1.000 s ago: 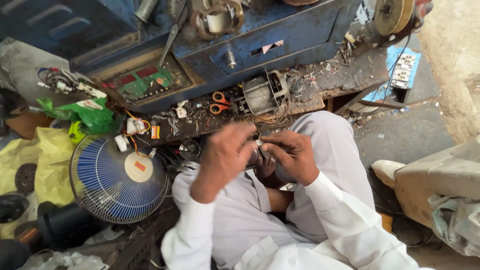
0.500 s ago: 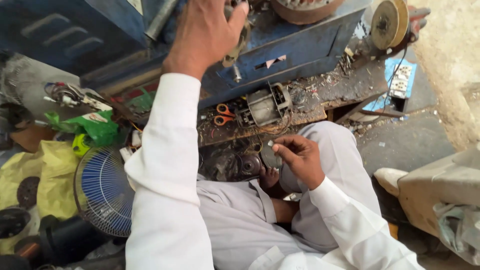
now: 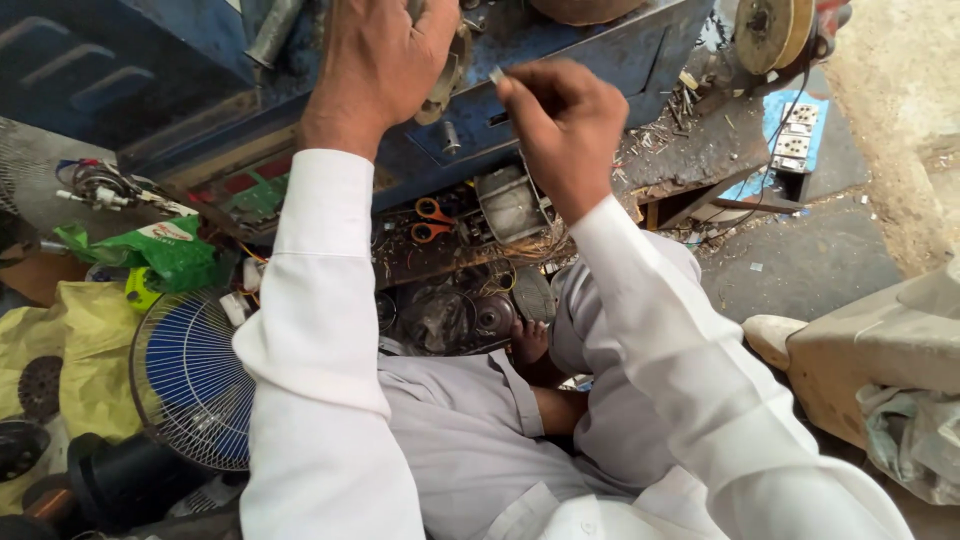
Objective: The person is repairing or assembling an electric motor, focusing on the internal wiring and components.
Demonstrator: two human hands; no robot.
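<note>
Both my arms, in white sleeves, reach up to a blue metal machine above a cluttered low bench. My left hand rests on a round metal part on the machine's front; its fingers wrap the part's upper side. My right hand is raised beside it, fingers pinched on a small thin metal piece that points toward the round part. Below, between my knees, lie a dark round motor part and a grey disc.
Orange-handled scissors and a grey metal housing lie on the littered bench. A blue fan grille, a green bag and yellow cloth sit at left. A wheel and socket board are at right.
My left hand rose from my lap to the machine first. My right hand has now lifted from the lap too, carrying the small piece up beside the left.
</note>
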